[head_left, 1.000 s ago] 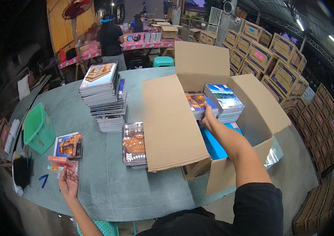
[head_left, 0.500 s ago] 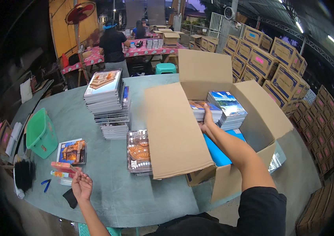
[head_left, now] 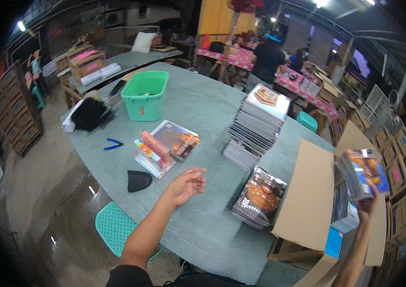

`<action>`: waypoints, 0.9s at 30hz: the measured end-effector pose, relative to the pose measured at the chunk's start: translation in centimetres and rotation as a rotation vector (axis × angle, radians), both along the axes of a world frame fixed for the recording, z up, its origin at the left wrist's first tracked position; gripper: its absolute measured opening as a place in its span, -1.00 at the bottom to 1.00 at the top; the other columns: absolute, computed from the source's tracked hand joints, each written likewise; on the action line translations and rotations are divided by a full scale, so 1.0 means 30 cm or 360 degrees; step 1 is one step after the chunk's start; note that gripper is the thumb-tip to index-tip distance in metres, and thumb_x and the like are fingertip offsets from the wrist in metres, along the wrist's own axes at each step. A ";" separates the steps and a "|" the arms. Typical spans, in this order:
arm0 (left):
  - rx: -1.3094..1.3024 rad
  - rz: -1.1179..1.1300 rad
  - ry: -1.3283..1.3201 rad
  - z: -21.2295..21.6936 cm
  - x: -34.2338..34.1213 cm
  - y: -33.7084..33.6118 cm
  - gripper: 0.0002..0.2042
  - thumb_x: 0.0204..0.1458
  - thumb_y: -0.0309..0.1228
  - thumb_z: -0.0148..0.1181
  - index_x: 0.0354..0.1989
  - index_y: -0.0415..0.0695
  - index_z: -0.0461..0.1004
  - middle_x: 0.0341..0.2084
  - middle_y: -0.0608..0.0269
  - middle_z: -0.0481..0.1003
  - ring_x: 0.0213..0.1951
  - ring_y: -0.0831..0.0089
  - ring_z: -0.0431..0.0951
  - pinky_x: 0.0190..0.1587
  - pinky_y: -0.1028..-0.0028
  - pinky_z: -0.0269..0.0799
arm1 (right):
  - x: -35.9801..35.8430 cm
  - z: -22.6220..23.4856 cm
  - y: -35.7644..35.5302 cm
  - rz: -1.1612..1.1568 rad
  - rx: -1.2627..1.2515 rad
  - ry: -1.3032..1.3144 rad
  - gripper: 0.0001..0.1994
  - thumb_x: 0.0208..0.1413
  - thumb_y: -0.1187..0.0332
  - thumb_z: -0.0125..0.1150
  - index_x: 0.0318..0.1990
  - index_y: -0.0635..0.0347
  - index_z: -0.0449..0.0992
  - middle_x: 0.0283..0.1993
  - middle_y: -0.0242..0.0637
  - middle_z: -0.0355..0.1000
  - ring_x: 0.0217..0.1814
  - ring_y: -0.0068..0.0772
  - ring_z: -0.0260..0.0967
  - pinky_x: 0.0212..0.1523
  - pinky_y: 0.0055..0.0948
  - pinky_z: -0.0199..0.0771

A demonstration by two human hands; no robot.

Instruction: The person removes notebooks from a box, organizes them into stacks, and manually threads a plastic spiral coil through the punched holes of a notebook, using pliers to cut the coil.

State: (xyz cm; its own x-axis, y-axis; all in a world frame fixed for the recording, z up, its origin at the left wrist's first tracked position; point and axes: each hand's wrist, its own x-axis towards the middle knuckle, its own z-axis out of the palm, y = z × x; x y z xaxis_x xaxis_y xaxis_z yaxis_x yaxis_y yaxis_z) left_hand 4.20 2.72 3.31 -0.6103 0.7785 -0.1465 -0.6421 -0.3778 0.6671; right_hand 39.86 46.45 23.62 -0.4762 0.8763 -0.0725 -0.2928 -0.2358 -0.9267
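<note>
My right hand [head_left: 367, 205] grips a small stack of spiral notebooks [head_left: 366, 171] with a blue and orange cover, held up at the open cardboard box [head_left: 304, 191]. Below it, another stack of notebooks [head_left: 344, 211] and a blue sheet [head_left: 333, 243] show inside the box. My left hand [head_left: 186, 186] hovers over the table, empty, its fingers loosely bent and apart. To its right lies a low stack of brown-covered notebooks [head_left: 260, 197], with a taller stack [head_left: 255, 125] behind. Beyond the left hand are a single notebook [head_left: 178, 139] and a red, narrow pack [head_left: 156, 147].
On the grey-green table [head_left: 203, 105] are a green bin [head_left: 144, 103], blue-handled pliers [head_left: 113, 144] and a black pouch-like piece [head_left: 139, 181]. A green stool [head_left: 113, 227] stands at the near edge. Stacked cartons [head_left: 404, 167] rise at the right. A co-worker [head_left: 269, 60] stands at a pink-covered table.
My right hand has lifted the notebook stack up from inside the box. The view has swung left, bringing more of the table's left side into sight. My left hand stays empty.
</note>
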 end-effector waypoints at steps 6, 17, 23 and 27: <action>0.0140 -0.0231 0.0342 0.154 -0.054 0.215 -0.71 0.13 -0.26 0.02 -0.04 -0.13 0.33 -0.39 0.28 0.45 -0.29 0.47 0.47 -0.19 0.42 0.40 | 0.069 0.202 -0.127 0.0307 0.0314 0.0403 -0.52 0.02 0.10 0.11 0.02 0.21 0.34 0.01 -0.16 0.35 0.10 -0.24 0.29 0.01 -0.22 0.37; 0.0750 -0.1146 0.0103 0.169 -0.002 0.146 -0.04 -0.10 0.40 -0.36 0.27 -0.22 -0.01 0.21 0.02 0.14 0.24 0.26 0.13 0.24 0.26 0.07 | -0.595 -0.035 -0.628 0.1980 0.0210 -0.0868 -0.29 -0.29 0.35 0.25 0.14 0.33 0.19 -0.01 -0.12 0.36 -0.04 -0.30 0.37 0.02 -0.32 0.36; -0.0151 -0.0912 0.0307 -0.041 0.158 -0.168 -0.20 -0.08 -0.03 0.20 0.22 -0.29 0.05 0.11 0.03 0.26 0.10 0.26 0.33 0.13 0.32 0.27 | -0.820 -0.263 -0.800 0.2519 -0.0276 -0.1720 -0.50 -0.17 0.23 0.29 -0.05 0.27 0.40 -0.15 -0.22 0.46 -0.17 -0.42 0.45 -0.11 -0.47 0.46; -0.0020 -0.0428 -0.0170 -0.036 0.211 -0.257 -0.40 -0.07 -0.26 0.22 0.12 -0.30 0.19 -0.03 0.00 0.39 -0.05 0.23 0.47 0.00 0.29 0.42 | -0.980 -0.308 -0.784 0.2405 0.0378 -0.1511 -0.48 -0.10 0.05 0.25 0.00 0.14 0.38 -0.12 -0.22 0.44 -0.22 -0.36 0.44 -0.17 -0.39 0.45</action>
State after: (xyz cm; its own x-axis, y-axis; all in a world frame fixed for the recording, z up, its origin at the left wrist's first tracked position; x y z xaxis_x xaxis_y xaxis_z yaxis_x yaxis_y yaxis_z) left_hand 10.52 -4.99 2.22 -0.3627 0.9080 -0.2097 -0.7849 -0.1764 0.5939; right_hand 10.45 22.93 14.40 -0.6655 -0.1999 -0.7192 0.6231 0.3816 -0.6827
